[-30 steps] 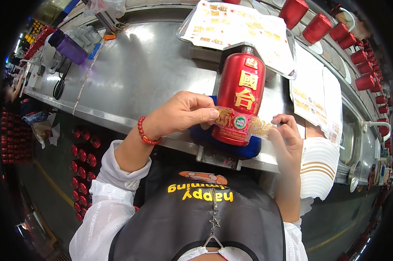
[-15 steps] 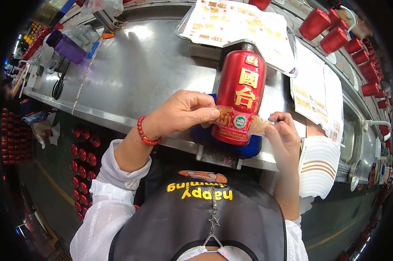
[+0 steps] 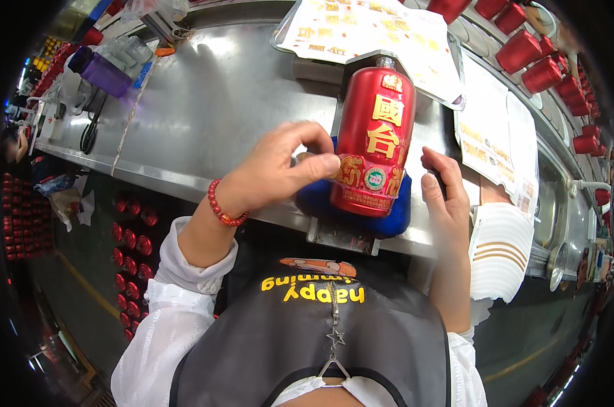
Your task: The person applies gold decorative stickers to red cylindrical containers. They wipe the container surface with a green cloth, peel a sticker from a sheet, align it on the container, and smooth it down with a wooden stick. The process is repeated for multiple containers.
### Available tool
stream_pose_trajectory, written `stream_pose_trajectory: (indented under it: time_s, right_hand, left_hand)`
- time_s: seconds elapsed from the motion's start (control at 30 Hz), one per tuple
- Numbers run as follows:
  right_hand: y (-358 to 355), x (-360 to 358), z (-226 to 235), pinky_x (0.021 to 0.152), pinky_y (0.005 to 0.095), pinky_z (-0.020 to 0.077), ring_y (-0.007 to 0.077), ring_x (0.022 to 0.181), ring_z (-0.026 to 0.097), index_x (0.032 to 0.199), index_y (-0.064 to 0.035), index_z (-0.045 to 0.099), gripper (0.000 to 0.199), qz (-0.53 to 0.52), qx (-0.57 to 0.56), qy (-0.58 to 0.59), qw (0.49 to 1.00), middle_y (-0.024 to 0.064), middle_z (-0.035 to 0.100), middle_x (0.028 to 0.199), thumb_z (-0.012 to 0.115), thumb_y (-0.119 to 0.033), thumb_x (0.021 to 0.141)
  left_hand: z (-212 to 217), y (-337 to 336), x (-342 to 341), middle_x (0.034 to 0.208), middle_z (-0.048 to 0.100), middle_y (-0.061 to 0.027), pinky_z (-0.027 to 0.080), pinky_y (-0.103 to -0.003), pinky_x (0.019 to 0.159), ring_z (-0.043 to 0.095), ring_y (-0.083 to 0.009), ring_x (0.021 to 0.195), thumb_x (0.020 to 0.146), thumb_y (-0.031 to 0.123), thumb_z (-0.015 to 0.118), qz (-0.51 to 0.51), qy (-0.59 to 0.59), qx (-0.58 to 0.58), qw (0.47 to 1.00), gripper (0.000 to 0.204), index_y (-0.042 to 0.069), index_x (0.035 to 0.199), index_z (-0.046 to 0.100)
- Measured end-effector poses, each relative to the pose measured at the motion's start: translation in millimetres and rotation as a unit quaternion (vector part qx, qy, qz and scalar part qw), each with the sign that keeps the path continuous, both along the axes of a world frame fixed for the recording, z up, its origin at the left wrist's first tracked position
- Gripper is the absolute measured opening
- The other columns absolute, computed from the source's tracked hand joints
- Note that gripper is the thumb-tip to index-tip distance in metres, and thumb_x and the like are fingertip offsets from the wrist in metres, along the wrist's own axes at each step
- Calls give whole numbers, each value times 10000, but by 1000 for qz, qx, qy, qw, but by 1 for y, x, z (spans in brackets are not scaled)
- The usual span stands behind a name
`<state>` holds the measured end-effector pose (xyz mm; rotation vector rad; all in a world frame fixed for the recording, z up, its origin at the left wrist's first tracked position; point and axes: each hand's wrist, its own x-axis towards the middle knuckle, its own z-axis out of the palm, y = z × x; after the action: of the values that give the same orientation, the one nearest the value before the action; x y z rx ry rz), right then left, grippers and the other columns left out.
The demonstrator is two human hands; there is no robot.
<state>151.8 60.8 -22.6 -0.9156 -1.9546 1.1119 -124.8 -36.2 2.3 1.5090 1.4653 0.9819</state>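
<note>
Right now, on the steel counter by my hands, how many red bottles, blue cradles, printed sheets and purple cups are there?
Red bottle: 1, lying in the cradle, left hand pinching its label, right hand beside it
Blue cradle: 1
Printed sheets: 2 that I can tell apart
Purple cup: 1
Total: 5

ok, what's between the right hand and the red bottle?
In the head view, only the edge of the blue cradle pad and a strip of steel bench separate the right hand from the red bottle; they don't touch.

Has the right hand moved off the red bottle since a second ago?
Yes. The right hand has come off the red bottle, now apart, beside the blue cradle.
</note>
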Motion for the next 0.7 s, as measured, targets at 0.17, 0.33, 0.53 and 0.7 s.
stream_pose_trajectory:
  time_s: [0.17,0.33,0.53,0.7]
  right_hand:
    - [-3,-19,6,1054,363,419,295,1250,545,1413,69,474,646,90,-29,-25,995,209,546,1351,599,-411,999]
    - [-1,-23,4,1055,362,421,284,1241,554,1401,96,471,687,83,-20,-25,996,214,557,1334,649,-408,970]
    - [0,-23,4,1045,352,426,275,1224,564,1390,100,484,681,79,-18,-30,996,202,576,1308,665,-398,962]
    - [1,-21,3,1053,354,420,283,1231,561,1414,87,467,717,85,-62,-1,994,206,575,1311,646,-439,962]
  left_hand:
    - [-32,1,29,1320,533,-197,374,-433,1077,496,-325,1257,912,594,633,111,-20,120,986,758,12,1366,461]
    - [-42,7,47,1388,450,-264,350,-440,1117,466,-340,1301,886,566,691,108,-108,134,979,919,-57,1450,319]
    - [-40,7,45,1389,444,-267,360,-437,1111,463,-346,1306,884,544,706,99,-99,124,982,923,-64,1449,303]
    - [-37,6,46,1420,417,-260,322,-445,1147,431,-349,1347,881,548,708,90,-137,96,982,954,-48,1477,262]
